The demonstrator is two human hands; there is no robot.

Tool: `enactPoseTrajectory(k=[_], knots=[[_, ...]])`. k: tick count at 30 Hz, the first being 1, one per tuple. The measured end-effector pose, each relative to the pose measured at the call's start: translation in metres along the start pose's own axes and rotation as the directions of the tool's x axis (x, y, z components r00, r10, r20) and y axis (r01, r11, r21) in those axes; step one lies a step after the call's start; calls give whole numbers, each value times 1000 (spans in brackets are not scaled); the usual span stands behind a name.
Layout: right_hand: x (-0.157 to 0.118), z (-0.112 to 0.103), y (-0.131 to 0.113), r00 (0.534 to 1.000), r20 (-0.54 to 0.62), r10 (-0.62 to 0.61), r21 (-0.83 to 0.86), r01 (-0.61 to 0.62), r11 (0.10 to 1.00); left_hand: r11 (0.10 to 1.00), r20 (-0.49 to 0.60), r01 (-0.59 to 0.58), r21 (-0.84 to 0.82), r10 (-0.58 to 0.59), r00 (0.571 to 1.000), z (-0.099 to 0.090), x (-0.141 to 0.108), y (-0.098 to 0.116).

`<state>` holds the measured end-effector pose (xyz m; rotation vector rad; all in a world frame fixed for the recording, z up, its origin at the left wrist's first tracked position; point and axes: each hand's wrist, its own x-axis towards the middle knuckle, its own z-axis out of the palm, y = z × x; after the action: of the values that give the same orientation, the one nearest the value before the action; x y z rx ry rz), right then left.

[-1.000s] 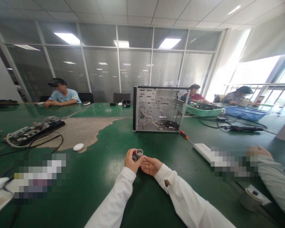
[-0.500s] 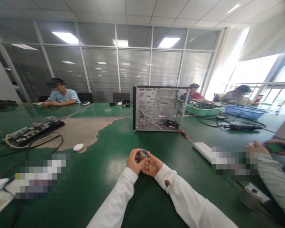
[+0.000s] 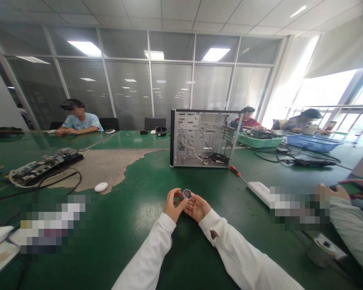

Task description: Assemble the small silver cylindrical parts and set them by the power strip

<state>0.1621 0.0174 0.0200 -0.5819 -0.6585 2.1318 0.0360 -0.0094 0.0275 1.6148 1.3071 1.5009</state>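
A small grey cylinder with a shiny round rim [image 3: 186, 193] is held between my two hands above the green table, its open-looking round end facing me. My left hand [image 3: 173, 206] is closed on it, with the thumb along the near side and the fingers behind. My right hand [image 3: 197, 207] supports it from the right, palm turned up and fingertips touching it. What lies inside the rim is too small to make out. Beyond my hands stands an opened computer case [image 3: 204, 137], with loose cables inside.
An orange-handled screwdriver [image 3: 234, 170] lies beside the case, near a white power strip [image 3: 258, 192]. A white oval object [image 3: 101, 187] sits at left near a circuit board assembly [image 3: 45, 167]. Green [image 3: 261, 141] and blue baskets [image 3: 314, 143] stand at back right. A co-worker's sleeve [image 3: 352, 229] reaches in at right.
The cylinder has tipped so that its round end faces me more and its side shows less. Both hands have shifted slightly right with it. At right, a co-worker's hands have moved.
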Motion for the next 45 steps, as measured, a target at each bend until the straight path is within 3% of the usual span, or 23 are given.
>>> enactPoseTrajectory(k=[4,10,15,18,21,24,26,34,37,41,45], knots=[[0,0,1,990,12,-142,-91,142,986,996,-6,49,-74,-50,999,0,5,-10],[0,3,3,958,25,-284,-207,283,937,975,39,166,-146,-162,986,1,6,-7],[5,1,7,902,79,-425,-443,414,795,957,36,202,-207,-199,979,-1,8,-11],[3,1,8,858,166,-485,-649,466,601,955,23,201,-217,-201,979,-3,9,-15],[-4,4,8,765,308,-565,-828,509,237,955,30,205,-213,-204,979,-3,9,-16],[-10,5,6,681,456,-572,-868,484,-116,958,36,200,-207,-197,980,0,9,-13],[-10,5,6,657,504,-561,-855,470,-218,959,41,179,-218,-174,984,1,8,-12],[-10,7,5,591,548,-591,-831,464,-307,990,42,138,-17,-137,990,2,3,-12],[-12,9,7,587,567,-578,-820,471,-325,991,10,134,-3,-134,991,2,3,-13],[-13,10,6,616,551,-563,-831,461,-310,973,8,180,-143,-181,983,3,5,-17],[-14,12,2,684,492,-539,-862,470,-191,931,13,237,-277,-243,970,3,6,-21]])
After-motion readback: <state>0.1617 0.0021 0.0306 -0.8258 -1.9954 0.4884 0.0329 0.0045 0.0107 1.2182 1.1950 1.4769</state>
